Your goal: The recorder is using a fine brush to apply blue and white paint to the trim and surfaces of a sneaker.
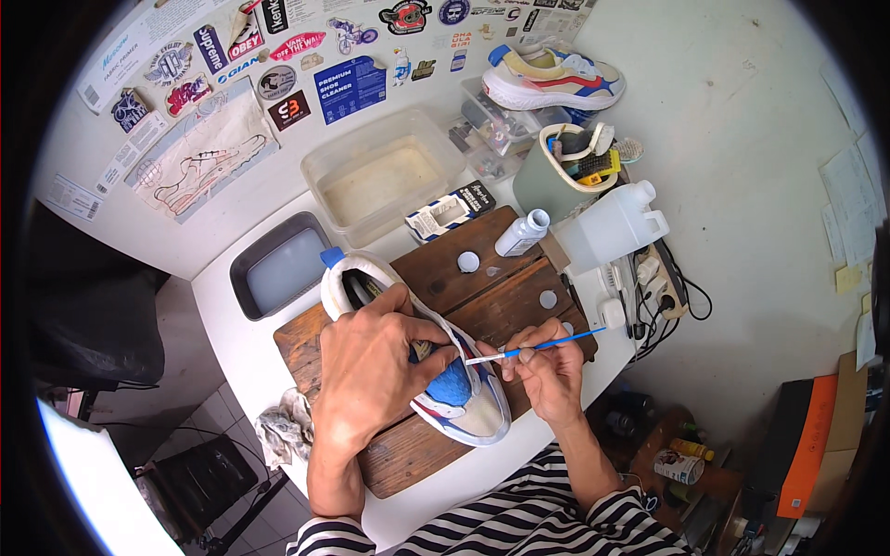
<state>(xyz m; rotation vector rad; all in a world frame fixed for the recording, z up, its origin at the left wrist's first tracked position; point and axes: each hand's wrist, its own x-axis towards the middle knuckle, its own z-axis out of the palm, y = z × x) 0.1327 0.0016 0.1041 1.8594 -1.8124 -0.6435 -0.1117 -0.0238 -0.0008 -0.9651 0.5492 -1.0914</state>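
Observation:
A white sneaker with blue and red parts lies on a dark wooden board, its toe toward me. My left hand is closed on the shoe's upper, thumb and fingers at the opening beside the blue tongue. In my right hand is a thin paintbrush with a blue handle, pinched between the fingers. Its pale tip points left and meets the edge of the upper near the lace area. Behind the shoe, an uncapped small bottle stands on the board, with a white round cap beside it.
A grey tray of liquid and a clear plastic tub stand at the back left. A white jug, a brush bin and a power strip are right. A crumpled rag lies at the left edge.

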